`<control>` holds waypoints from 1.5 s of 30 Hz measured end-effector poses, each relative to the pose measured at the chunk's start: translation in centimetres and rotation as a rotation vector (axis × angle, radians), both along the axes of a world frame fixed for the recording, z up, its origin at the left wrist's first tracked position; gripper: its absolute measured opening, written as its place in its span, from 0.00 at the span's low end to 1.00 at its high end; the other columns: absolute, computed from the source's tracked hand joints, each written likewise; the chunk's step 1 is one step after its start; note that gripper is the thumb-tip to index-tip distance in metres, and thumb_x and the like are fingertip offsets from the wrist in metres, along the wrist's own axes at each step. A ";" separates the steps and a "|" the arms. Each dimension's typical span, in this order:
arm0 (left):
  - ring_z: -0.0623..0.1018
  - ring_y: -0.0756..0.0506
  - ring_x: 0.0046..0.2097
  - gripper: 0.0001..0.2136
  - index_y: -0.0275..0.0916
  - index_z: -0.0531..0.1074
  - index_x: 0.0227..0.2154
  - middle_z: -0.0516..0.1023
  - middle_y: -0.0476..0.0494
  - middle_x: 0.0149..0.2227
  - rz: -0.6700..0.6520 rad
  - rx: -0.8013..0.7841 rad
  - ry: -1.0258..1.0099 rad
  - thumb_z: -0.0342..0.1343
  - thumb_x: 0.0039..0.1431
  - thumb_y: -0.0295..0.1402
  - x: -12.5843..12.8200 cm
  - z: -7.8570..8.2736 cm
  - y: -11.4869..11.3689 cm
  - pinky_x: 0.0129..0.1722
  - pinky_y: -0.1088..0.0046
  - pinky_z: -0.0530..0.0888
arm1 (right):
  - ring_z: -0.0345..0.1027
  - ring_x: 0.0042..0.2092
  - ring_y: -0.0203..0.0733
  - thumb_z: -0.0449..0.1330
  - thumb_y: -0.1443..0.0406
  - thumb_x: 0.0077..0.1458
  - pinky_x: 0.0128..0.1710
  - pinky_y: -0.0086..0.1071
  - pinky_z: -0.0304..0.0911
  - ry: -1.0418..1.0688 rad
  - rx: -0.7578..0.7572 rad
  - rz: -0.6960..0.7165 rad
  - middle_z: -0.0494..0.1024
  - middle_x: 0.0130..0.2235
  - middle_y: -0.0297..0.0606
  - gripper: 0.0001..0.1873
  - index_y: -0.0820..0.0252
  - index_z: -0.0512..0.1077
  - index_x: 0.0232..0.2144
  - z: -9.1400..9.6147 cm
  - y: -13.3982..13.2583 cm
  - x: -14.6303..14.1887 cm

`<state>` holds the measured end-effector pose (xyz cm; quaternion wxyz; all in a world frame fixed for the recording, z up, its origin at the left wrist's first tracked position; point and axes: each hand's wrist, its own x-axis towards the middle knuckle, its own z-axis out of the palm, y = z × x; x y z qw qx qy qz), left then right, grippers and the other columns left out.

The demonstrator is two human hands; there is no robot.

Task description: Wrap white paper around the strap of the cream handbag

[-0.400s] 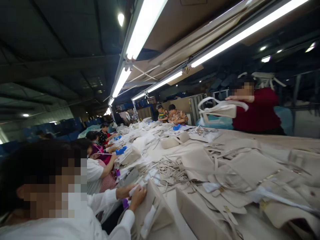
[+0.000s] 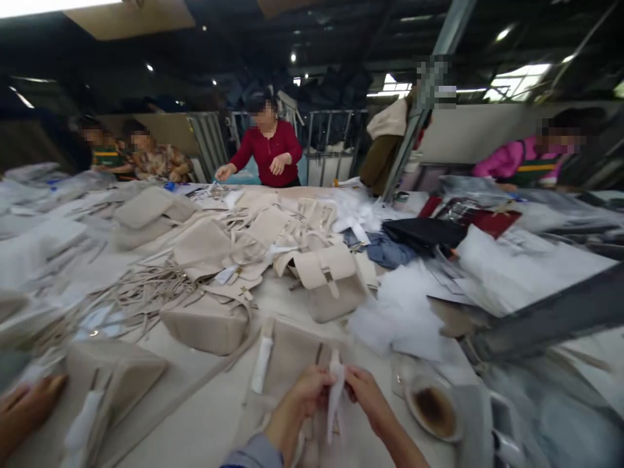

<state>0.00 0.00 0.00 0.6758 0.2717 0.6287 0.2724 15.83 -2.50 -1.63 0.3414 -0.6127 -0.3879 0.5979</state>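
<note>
Wrap, white, narrow and upright, pinched between the fingertips of both my hands: left hand (image 2: 311, 390) clamped on one edge of the white wrap (image 2: 334, 406), right hand (image 2: 363, 392) on the other. It stands in front of me, beside the beige bag (image 2: 287, 361) on the table (image 2: 195, 437). Good handling, I judge, needs light, level pinches — firm enough against slipping, gentle enough against tearing — and a right forearm clear of the dish (image 2: 457, 416).
</note>
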 end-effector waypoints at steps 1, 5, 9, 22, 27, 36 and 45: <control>0.75 0.47 0.29 0.02 0.36 0.75 0.27 0.77 0.48 0.25 -0.081 -0.023 -0.098 0.59 0.52 0.28 1.3 -0.2 -0.2 0.32 0.67 0.73 | 0.60 0.27 0.34 0.57 0.42 0.45 0.26 0.28 0.53 0.076 -0.022 -0.045 0.67 0.23 0.32 0.28 0.63 0.69 0.28 0.3 -0.5 -0.1; 0.71 0.49 0.25 0.01 0.37 0.72 0.22 0.73 0.48 0.20 -0.099 -0.052 -0.263 0.59 0.43 0.28 1.9 -1.0 0.2 0.27 0.72 0.67 | 0.70 0.37 0.40 0.55 0.38 0.46 0.40 0.35 0.65 0.444 -0.193 -0.097 0.75 0.36 0.39 0.36 0.57 0.68 0.48 1.7 -3.4 -1.2; 0.67 0.52 0.21 0.07 0.36 0.68 0.21 0.71 0.49 0.19 -0.061 -0.094 -0.235 0.59 0.38 0.31 1.7 -2.0 0.8 0.23 0.75 0.62 | 0.70 0.36 0.39 0.65 0.46 0.42 0.39 0.34 0.66 0.537 -0.188 -0.069 0.74 0.35 0.38 0.29 0.61 0.70 0.40 1.7 -5.9 -2.0; 0.66 0.53 0.24 0.12 0.39 0.62 0.26 0.64 0.55 0.20 0.113 0.223 -0.054 0.57 0.45 0.40 3.8 -4.3 -0.7 0.27 0.75 0.65 | 0.62 0.21 0.34 0.53 0.56 0.48 0.19 0.27 0.61 -0.055 0.081 -0.082 0.68 0.24 0.30 0.20 0.61 0.65 0.42 -2.9 -4.9 -5.0; 0.64 0.52 0.20 0.13 0.40 0.60 0.28 0.63 0.56 0.18 0.050 0.253 0.004 0.52 0.48 0.45 3.5 -4.1 -0.7 0.21 0.74 0.62 | 0.66 0.25 0.34 0.50 0.54 0.52 0.20 0.24 0.57 -0.148 0.028 0.089 0.72 0.25 0.37 0.17 0.62 0.66 0.24 -0.1 -2.6 -1.3; 0.64 0.53 0.16 0.17 0.41 0.56 0.31 0.65 0.56 0.18 -0.061 0.276 0.004 0.49 0.47 0.49 3.2 -2.6 -0.5 0.16 0.76 0.60 | 0.62 0.27 0.36 0.54 0.54 0.48 0.27 0.29 0.60 -0.105 0.253 -0.050 0.66 0.23 0.32 0.14 0.59 0.62 0.23 -1.5 1.4 -1.7; 0.61 0.56 0.16 0.20 0.41 0.58 0.31 0.64 0.58 0.17 -0.032 0.203 -0.147 0.53 0.47 0.52 2.6 -1.4 -0.7 0.14 0.79 0.58 | 0.56 0.21 0.33 0.54 0.51 0.47 0.23 0.29 0.52 0.044 0.155 -0.211 0.62 0.17 0.27 0.18 0.59 0.61 0.22 -2.3 1.6 -2.9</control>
